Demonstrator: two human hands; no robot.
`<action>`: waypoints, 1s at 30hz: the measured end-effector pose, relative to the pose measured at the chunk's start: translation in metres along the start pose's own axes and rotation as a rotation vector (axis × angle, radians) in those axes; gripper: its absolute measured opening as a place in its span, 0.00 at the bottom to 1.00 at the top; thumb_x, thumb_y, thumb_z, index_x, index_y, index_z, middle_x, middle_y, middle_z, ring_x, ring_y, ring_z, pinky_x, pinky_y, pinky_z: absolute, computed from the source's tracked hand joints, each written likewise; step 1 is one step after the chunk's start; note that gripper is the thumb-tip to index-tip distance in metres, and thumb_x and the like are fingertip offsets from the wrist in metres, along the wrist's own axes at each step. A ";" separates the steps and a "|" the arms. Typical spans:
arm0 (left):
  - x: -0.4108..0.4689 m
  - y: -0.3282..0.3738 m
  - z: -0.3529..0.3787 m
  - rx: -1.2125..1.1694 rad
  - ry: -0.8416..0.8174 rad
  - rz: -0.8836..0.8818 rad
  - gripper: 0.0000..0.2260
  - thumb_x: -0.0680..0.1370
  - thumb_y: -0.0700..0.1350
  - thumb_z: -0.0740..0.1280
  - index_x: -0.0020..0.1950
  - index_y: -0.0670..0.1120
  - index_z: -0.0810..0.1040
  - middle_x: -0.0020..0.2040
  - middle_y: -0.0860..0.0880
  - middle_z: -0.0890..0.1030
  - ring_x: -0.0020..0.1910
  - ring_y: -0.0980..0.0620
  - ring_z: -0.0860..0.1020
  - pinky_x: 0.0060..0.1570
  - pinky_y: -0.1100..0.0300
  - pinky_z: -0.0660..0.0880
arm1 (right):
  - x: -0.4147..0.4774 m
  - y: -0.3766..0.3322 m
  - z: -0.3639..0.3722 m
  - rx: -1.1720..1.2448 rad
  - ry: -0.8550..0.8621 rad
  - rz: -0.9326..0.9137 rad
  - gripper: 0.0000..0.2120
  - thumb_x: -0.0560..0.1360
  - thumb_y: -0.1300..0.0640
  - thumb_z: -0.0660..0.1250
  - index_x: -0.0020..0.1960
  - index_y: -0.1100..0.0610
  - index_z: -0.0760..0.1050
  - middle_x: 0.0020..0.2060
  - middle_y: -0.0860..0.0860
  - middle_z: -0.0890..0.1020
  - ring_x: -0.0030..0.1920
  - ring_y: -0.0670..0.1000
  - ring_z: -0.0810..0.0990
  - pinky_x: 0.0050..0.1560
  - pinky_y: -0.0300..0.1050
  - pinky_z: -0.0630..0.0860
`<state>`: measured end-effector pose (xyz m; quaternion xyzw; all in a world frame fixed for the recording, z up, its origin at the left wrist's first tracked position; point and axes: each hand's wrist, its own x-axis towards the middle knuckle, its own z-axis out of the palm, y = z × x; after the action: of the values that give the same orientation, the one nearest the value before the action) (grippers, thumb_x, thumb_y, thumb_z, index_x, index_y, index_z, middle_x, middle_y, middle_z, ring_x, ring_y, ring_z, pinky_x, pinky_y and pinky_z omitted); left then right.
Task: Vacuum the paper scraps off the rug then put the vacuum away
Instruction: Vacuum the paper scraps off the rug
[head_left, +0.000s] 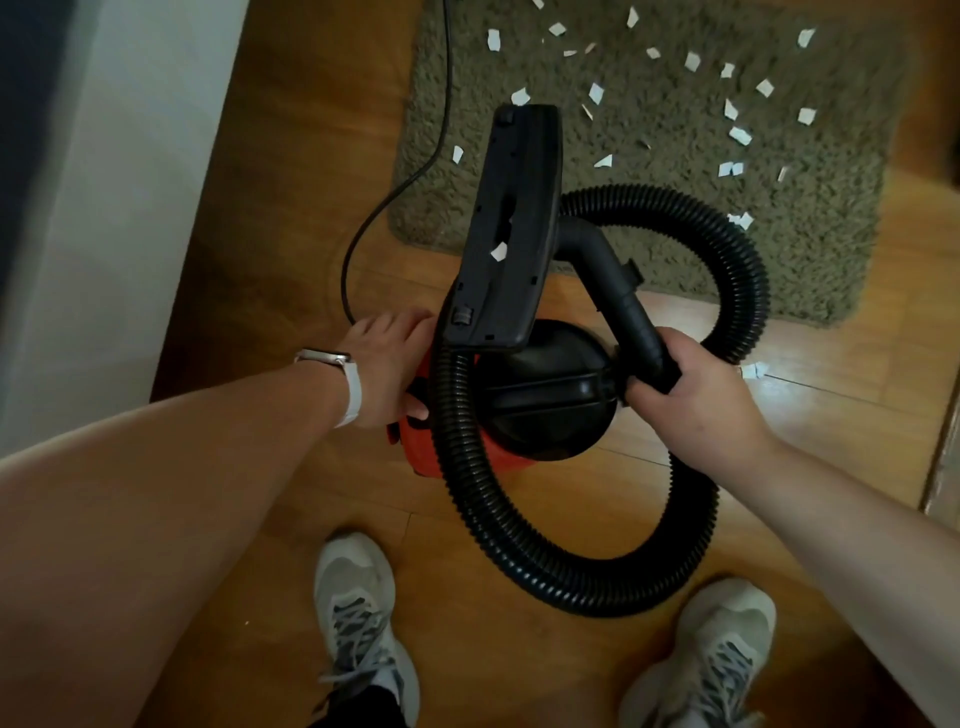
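A white wall (130, 182) borders the wooden floor (270, 291) at far left, and a black power cord (395, 192) snakes from the rug's edge towards the machine. The left hand (387, 369), with a pale watch (332, 364) on its wrist, rests on the red side of the vacuum (441, 457). Its fingertips run behind the hose, so whether it grips or merely steadies cannot be told.

The vacuum, a small canister with a black domed top, sits on the floor just short of the rug, between the person's arms. Above it the floor nozzle (511, 228) is tipped underside-up, with one scrap (498, 252) clinging to its intake. The ribbed hose (571, 577) loops widely around the canister and down to the grey shoes (358, 613).

The right hand (696, 395) is wrapped firmly round the wand (618, 291) at its lower end. That rigid tube looks the natural handhold for steering. The hose is soft and springy and will likely drag and recoil, while the canister probably carries the motor's weight and wants lifting by its top.

On the olive shag rug (826, 234) the paper scraps (737, 135) lie scattered, uncollected, and one stray (753, 370) sits on the floor at right. They are featherlight and may flutter, or snag in the deep pile.
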<state>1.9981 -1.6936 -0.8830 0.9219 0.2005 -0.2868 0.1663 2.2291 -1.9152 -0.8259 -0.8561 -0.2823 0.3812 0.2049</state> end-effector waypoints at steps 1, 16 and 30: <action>0.000 0.001 -0.002 0.005 -0.004 -0.002 0.38 0.71 0.54 0.71 0.75 0.47 0.56 0.71 0.46 0.60 0.68 0.43 0.65 0.68 0.51 0.59 | 0.000 -0.001 0.000 0.015 0.011 0.000 0.14 0.74 0.55 0.70 0.57 0.42 0.73 0.39 0.46 0.81 0.39 0.46 0.79 0.36 0.43 0.76; -0.077 0.067 -0.088 -0.650 0.314 -0.304 0.18 0.77 0.45 0.69 0.67 0.50 0.73 0.62 0.56 0.70 0.59 0.59 0.69 0.61 0.62 0.65 | -0.035 -0.015 -0.083 0.333 0.058 0.191 0.04 0.74 0.57 0.67 0.48 0.52 0.74 0.34 0.62 0.79 0.29 0.51 0.75 0.29 0.46 0.70; -0.016 0.214 -0.279 -0.755 0.522 -0.086 0.09 0.78 0.43 0.66 0.56 0.53 0.80 0.51 0.58 0.79 0.49 0.63 0.77 0.49 0.70 0.72 | -0.100 0.048 -0.171 0.249 0.095 0.283 0.09 0.75 0.55 0.68 0.54 0.49 0.73 0.32 0.51 0.78 0.25 0.48 0.74 0.23 0.45 0.71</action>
<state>2.2143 -1.7649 -0.6155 0.8288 0.3645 0.0414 0.4224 2.3213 -2.0385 -0.6929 -0.8724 -0.0998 0.3973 0.2668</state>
